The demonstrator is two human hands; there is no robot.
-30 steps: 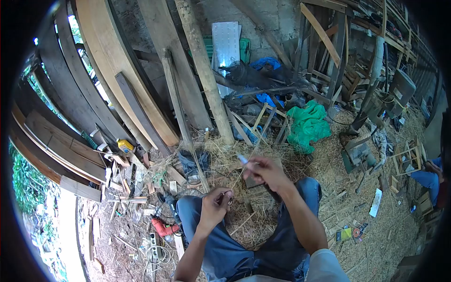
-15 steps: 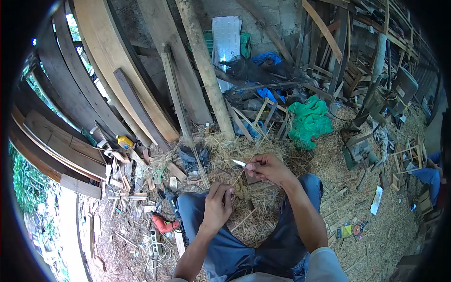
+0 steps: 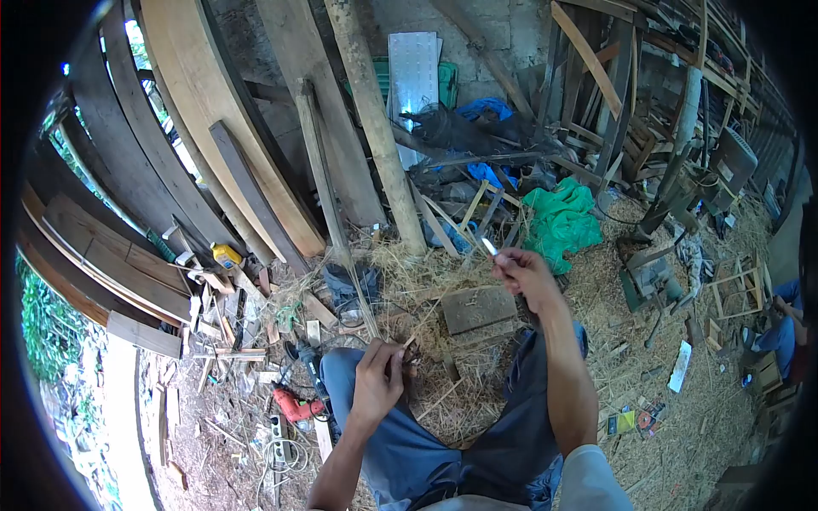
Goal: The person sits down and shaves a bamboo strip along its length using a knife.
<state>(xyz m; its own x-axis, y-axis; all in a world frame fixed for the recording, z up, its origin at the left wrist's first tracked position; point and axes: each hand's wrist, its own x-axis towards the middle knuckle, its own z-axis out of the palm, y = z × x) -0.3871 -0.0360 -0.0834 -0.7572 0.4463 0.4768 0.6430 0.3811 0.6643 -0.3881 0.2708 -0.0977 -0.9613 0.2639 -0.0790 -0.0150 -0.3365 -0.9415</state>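
My right hand [image 3: 526,277] is closed round a small knife, its bright blade [image 3: 489,246] pointing up and to the left. Lower and to the left, above my left knee, my left hand [image 3: 379,375] pinches a small, thin light-coloured piece [image 3: 409,341] between thumb and fingers. A flat wooden block [image 3: 478,309] lies on the straw-covered ground between and beyond the two hands, touched by neither.
Beside my left leg lie a red power drill [image 3: 298,406] and a white power strip [image 3: 279,436]. A green cloth [image 3: 562,223] lies ahead on the right. Long planks [image 3: 223,128] lean at the left. Another person's blue-clothed leg [image 3: 780,339] shows at the far right.
My right hand with the knife has moved up and right, away from my left hand, uncovering the wooden block. My left hand has shifted slightly left and down.
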